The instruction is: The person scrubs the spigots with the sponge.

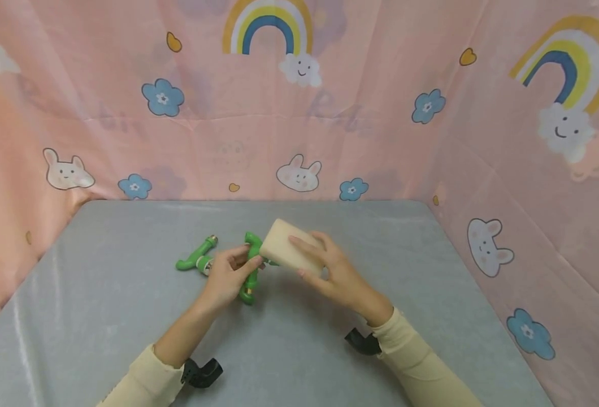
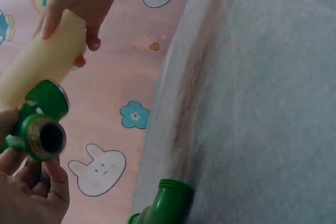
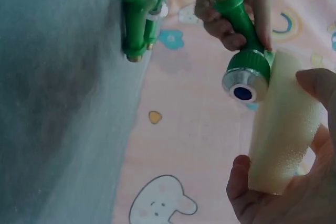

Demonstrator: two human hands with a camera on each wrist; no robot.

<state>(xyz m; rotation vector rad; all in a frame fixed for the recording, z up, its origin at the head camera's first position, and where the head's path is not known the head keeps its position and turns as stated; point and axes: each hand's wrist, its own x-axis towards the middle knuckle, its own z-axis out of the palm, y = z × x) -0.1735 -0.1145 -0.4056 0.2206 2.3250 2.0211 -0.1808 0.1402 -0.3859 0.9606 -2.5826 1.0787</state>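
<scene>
My left hand (image 1: 228,274) holds a green tap (image 1: 251,280) above the table, its fingers and thumb round the body. The tap has a brass threaded end and a silver-rimmed outlet (image 3: 244,85), seen in the right wrist view. A cream sponge block (image 1: 285,244) is in my right hand (image 1: 337,271), gripped between thumb and fingers. One end of the sponge meets the side of the tap and overlaps part of it in the head view. To the left of my left hand, a second green tap (image 1: 195,259) lies on the table, partly hidden by that hand.
The grey cloth-covered table (image 1: 101,316) runs back to a pink curtain (image 1: 203,130) printed with rainbows, rabbits and flowers. The curtain also hangs along both sides. Black mounts (image 1: 203,373) sit at both wrists, by the cream sleeves (image 1: 144,379).
</scene>
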